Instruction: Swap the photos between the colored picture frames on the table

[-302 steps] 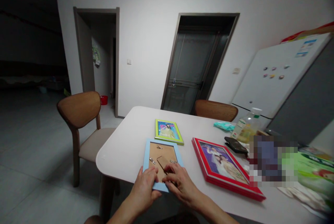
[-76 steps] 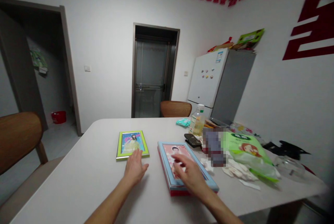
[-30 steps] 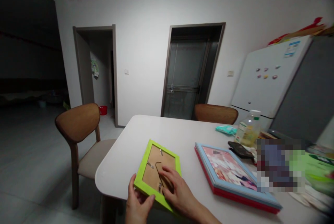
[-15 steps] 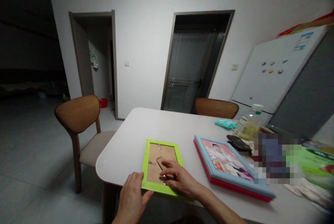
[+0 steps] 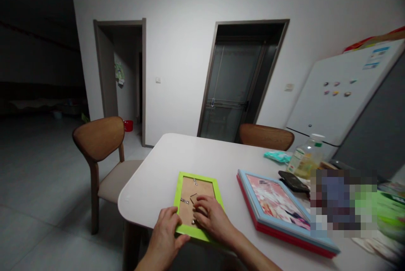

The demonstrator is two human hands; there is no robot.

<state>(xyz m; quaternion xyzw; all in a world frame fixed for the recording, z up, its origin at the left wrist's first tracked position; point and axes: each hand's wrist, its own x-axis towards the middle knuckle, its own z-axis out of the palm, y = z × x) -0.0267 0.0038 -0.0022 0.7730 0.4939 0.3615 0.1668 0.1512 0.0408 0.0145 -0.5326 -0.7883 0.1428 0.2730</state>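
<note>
A lime-green picture frame (image 5: 177, 191) lies face down near the table's front edge, its brown backing board (image 5: 186, 212) showing. Metal turn clips (image 5: 184, 201) sit along the backing's edges, and a bent stand outline is cut in its middle. My left hand (image 5: 166, 233) holds the frame's lower left corner, fingers on the side rail and thumb at the bottom rail. Curled over the lower right of the backing, my right hand (image 5: 215, 220) has its fingertips at the lower metal clip (image 5: 193, 221), which they partly hide. The frame's lower right is covered by this hand.
Right of the frame is a stack of blue and red picture frames (image 5: 249, 195). Beyond it are a black case (image 5: 293, 181), a plastic bottle (image 5: 305, 161) and a teal packet (image 5: 277, 156). Wooden chairs (image 5: 101, 138) stand at the left and far sides.
The view has tilted up slightly. My right fingers have shifted a little at the lower clip, which looks turned differently. My left hand keeps its hold on the corner.
</note>
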